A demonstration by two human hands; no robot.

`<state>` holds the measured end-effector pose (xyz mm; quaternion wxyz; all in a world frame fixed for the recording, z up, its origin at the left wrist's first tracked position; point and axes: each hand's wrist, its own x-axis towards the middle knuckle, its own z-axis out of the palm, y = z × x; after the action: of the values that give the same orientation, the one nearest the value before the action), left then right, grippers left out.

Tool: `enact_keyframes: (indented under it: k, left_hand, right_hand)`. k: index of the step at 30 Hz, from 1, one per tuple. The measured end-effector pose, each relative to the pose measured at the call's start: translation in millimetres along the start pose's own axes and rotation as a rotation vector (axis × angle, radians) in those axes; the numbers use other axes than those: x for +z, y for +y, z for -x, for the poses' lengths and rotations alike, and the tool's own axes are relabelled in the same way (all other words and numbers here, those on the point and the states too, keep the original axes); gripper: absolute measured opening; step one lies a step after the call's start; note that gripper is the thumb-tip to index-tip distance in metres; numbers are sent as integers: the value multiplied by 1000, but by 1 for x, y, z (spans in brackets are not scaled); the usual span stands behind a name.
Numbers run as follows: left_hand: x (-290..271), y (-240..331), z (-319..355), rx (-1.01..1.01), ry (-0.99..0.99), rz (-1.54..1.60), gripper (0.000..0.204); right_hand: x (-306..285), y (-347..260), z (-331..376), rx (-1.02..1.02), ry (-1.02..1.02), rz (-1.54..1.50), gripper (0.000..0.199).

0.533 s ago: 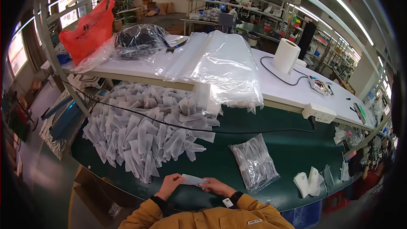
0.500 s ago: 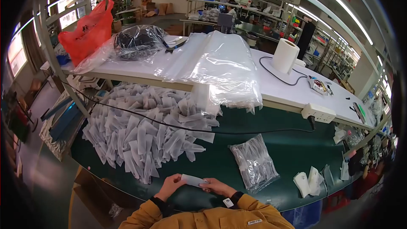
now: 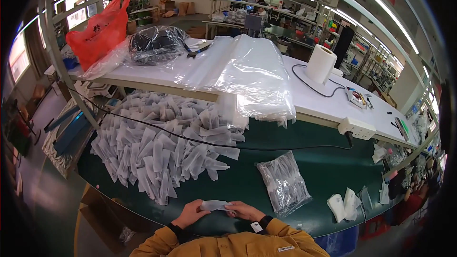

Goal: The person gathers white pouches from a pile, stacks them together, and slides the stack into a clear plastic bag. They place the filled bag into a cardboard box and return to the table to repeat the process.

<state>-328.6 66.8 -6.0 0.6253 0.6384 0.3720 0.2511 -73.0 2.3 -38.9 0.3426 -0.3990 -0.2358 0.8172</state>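
Between my two hands is a small whitish, translucent sleeve-like packet (image 3: 214,205), stretched sideways near the front edge of the green work surface. My left hand (image 3: 192,212) is closed on its left end. At the other end, my right hand (image 3: 242,210) pinches it with thumb and fingers. What the packet contains, I cannot make out. Beyond my left hand lies a large heap of similar packets (image 3: 157,147). To the right of my right hand, a clear plastic bag (image 3: 284,184) filled with such packets lies flat on the green surface (image 3: 238,176).
A black cable (image 3: 228,147) runs across the heap to a white power strip (image 3: 356,128). Above it, a white shelf (image 3: 309,97) carries clear plastic sheets (image 3: 257,66), a white roll (image 3: 321,64) and a red bag (image 3: 100,38). Loose white packets (image 3: 343,206) lie at the right.
The packet looks narrower and more bent, and its left end sits slightly further left. My left hand has shifted a little left and down. The right hand stays nearly in place.
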Motion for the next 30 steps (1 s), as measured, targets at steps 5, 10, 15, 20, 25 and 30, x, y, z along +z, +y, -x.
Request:
enact_keyframes:
  k: [5,10,15,20,25,30]
  left_hand:
    - [-9,-1,21,361,23,-571,22]
    - [-31,-4,17,285,454,-624,19]
    - [0,30,-3,674,171,-966,41]
    - [0,-35,17,132,0,-783,38]
    - [-1,-52,43,182,-14,-843,27]
    - [-1,-58,42,238,10,-875,23]
  right_hand:
    - [-3,20,2,36,41,192,29]
    - [-3,16,-4,-146,345,883,34]
    - [27,-3,-25,-425,313,1046,29]
    - [29,10,-45,-468,237,1072,31]
    - [48,-52,-75,-676,135,1171,23]
    - [75,-116,-158,-1039,470,1424,30]
